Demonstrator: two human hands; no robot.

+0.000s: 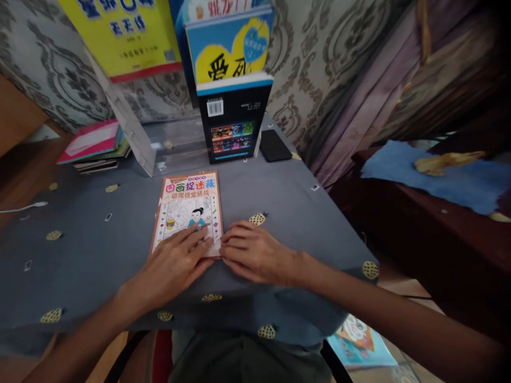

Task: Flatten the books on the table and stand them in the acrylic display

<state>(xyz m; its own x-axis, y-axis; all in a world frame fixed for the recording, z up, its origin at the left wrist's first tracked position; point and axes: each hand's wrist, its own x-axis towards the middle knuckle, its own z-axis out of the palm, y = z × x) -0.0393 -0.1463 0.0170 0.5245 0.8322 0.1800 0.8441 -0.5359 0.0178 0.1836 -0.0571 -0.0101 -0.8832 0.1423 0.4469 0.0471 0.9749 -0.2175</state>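
A thin picture book (187, 186) with an orange border and colourful Chinese lettering lies closed on the cloth-covered table. On its lower cover rests my left hand (179, 255), flat with the fingers stretched out and the thumb near the bottom edge. My right hand (257, 252) is at the book's lower right edge, its fingers bent and held close together against that edge. The tips of the right fingers and any cover or pages between them are partly hidden.
Books, one with a black back cover (231, 119), stand in a clear holder (136, 138) at the table's back. A dark phone-like slab (275, 146) lies right of them. Stacked booklets (93, 143) and a white cable (30, 207) are at the left. Another book (361, 343) lies below, right.
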